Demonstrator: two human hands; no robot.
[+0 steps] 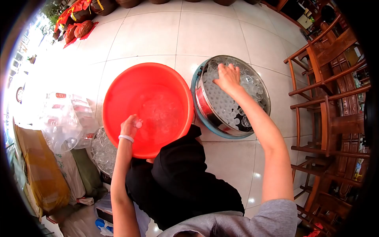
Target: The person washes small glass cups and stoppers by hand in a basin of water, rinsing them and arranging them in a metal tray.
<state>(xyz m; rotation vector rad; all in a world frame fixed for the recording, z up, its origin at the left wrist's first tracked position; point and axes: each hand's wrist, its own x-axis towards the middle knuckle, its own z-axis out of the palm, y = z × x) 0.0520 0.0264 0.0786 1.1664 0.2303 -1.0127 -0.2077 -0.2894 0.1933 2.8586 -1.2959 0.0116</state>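
Note:
A large red plastic basin [118,94] stands in front of my knees, holding water and clear pieces [162,112] hard to make out under the surface. My left hand [129,127], with a pale band on its wrist, is closed on a small clear glass cup [138,123] over the basin's near left side. To the right, a round steel steamer [205,106] with a perforated bottom sits in a blue basin [197,114]. Clear glass cups [250,81] lie along its far and right sides. My right hand [228,77] reaches in there, fingers bent down around a glass cup, fingertips partly hidden.
Left of my leg is another round container with clear glassware [103,152]. Plastic-wrapped packages [65,118] and a brown carton [41,166] stand at the left. Wooden chairs [327,83] line the right. Pots [103,6] stand at the back of the tiled floor [205,33].

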